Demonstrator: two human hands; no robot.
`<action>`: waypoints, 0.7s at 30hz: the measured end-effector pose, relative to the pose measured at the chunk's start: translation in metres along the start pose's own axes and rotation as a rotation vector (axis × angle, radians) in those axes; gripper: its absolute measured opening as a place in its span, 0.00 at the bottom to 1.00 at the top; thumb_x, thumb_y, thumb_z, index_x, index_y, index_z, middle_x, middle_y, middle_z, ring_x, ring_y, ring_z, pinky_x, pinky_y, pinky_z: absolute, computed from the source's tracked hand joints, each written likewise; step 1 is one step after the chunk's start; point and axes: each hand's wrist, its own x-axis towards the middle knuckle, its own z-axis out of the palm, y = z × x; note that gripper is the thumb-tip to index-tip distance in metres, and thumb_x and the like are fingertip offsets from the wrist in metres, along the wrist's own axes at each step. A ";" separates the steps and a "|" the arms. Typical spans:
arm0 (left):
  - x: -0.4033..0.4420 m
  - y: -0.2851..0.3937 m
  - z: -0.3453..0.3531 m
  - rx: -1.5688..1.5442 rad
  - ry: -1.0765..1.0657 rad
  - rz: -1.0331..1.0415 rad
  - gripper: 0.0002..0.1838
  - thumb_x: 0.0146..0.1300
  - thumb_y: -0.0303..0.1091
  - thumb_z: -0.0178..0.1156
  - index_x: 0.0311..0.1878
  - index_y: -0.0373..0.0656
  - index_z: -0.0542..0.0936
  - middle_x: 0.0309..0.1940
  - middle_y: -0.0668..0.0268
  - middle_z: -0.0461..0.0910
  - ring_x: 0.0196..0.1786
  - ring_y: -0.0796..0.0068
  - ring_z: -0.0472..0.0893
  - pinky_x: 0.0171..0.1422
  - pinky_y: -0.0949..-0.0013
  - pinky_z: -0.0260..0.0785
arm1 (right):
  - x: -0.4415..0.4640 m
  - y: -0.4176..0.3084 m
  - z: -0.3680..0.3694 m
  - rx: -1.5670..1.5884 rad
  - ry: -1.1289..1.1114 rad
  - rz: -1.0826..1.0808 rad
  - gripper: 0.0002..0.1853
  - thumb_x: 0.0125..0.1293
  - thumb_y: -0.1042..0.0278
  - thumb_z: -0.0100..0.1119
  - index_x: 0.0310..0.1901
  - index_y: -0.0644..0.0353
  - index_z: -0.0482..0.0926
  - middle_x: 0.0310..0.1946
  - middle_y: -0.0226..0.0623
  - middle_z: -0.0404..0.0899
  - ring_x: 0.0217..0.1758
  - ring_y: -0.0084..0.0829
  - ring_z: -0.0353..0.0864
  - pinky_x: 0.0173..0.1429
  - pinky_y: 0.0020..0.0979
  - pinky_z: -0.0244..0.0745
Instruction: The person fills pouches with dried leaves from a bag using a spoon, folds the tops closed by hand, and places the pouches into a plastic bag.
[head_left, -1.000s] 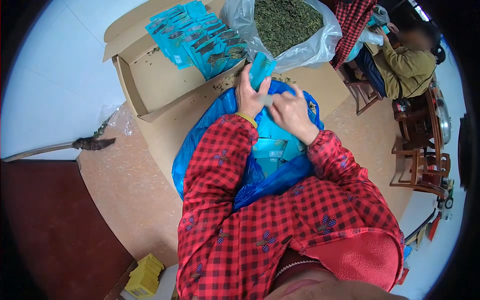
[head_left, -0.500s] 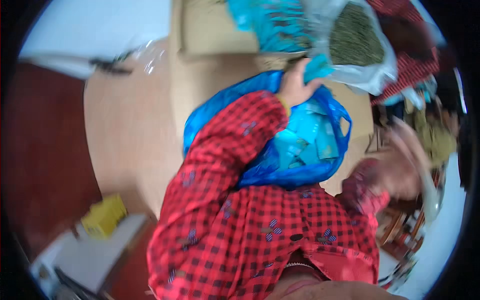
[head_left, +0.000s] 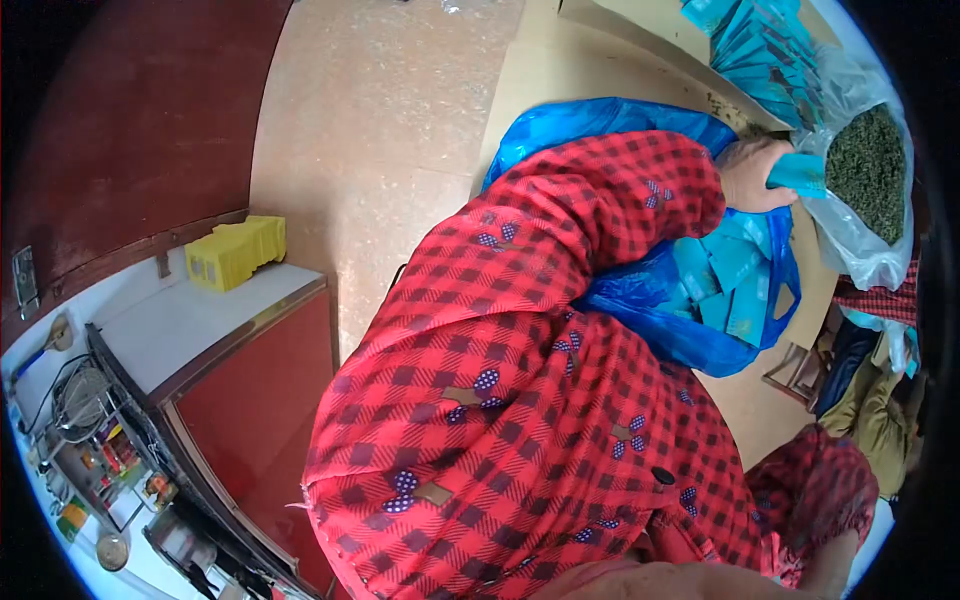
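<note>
My left hand (head_left: 757,175) is closed on a small teal packet (head_left: 798,175). It is at the upper right, beside a clear plastic bag (head_left: 845,215) that holds dark green dried leaf (head_left: 868,165). Under my forearm lies a blue plastic bag (head_left: 690,340), open at the top, with several teal packets (head_left: 735,265) inside. My right sleeve (head_left: 815,490) shows at the lower right, bent back toward my head. Only the wrist comes out of its cuff; my right hand is outside the picture.
A cardboard box (head_left: 640,40) and a fanned pile of teal packets (head_left: 765,50) are at the top right. To the left, a yellow block-shaped object (head_left: 235,250) sits on a white-topped cabinet (head_left: 215,330). A wire rack with small items is at the lower left.
My view has turned, so the bags now appear further right. My left hand still holds the teal packet near the leaf bag. My blurred right hand has moved down out of view.
</note>
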 end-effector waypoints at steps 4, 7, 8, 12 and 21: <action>0.002 -0.011 -0.001 -0.035 0.020 0.003 0.33 0.52 0.51 0.70 0.57 0.42 0.75 0.49 0.49 0.81 0.51 0.45 0.81 0.54 0.51 0.73 | -0.025 0.014 0.001 0.001 -0.042 0.126 0.20 0.75 0.54 0.44 0.59 0.55 0.76 0.45 0.39 0.84 0.45 0.33 0.84 0.55 0.39 0.79; 0.003 -0.009 0.003 -0.064 0.007 0.029 0.32 0.51 0.51 0.70 0.56 0.43 0.76 0.48 0.49 0.81 0.51 0.46 0.81 0.55 0.51 0.73 | -0.044 0.024 0.010 0.007 -0.057 0.209 0.20 0.75 0.54 0.45 0.59 0.55 0.76 0.45 0.39 0.84 0.45 0.33 0.84 0.55 0.39 0.79; 0.003 -0.010 0.000 -0.059 0.005 0.031 0.32 0.51 0.51 0.70 0.56 0.43 0.76 0.48 0.49 0.81 0.51 0.46 0.81 0.55 0.51 0.73 | -0.046 0.027 0.008 -0.002 -0.073 0.229 0.20 0.75 0.55 0.45 0.59 0.55 0.76 0.45 0.39 0.84 0.46 0.33 0.84 0.55 0.39 0.79; 0.004 -0.006 0.007 -0.074 0.022 0.032 0.31 0.50 0.49 0.71 0.55 0.43 0.76 0.46 0.50 0.82 0.50 0.47 0.81 0.54 0.51 0.73 | -0.027 0.036 -0.014 -0.074 -0.207 0.270 0.19 0.75 0.55 0.45 0.59 0.55 0.77 0.46 0.40 0.84 0.46 0.34 0.84 0.56 0.39 0.79; -0.004 -0.011 0.003 -0.005 0.050 0.030 0.31 0.49 0.49 0.72 0.54 0.43 0.77 0.43 0.51 0.83 0.47 0.47 0.82 0.51 0.51 0.75 | -0.071 0.054 0.001 -0.088 -0.321 0.499 0.19 0.75 0.56 0.46 0.58 0.55 0.78 0.47 0.41 0.84 0.48 0.34 0.83 0.56 0.39 0.78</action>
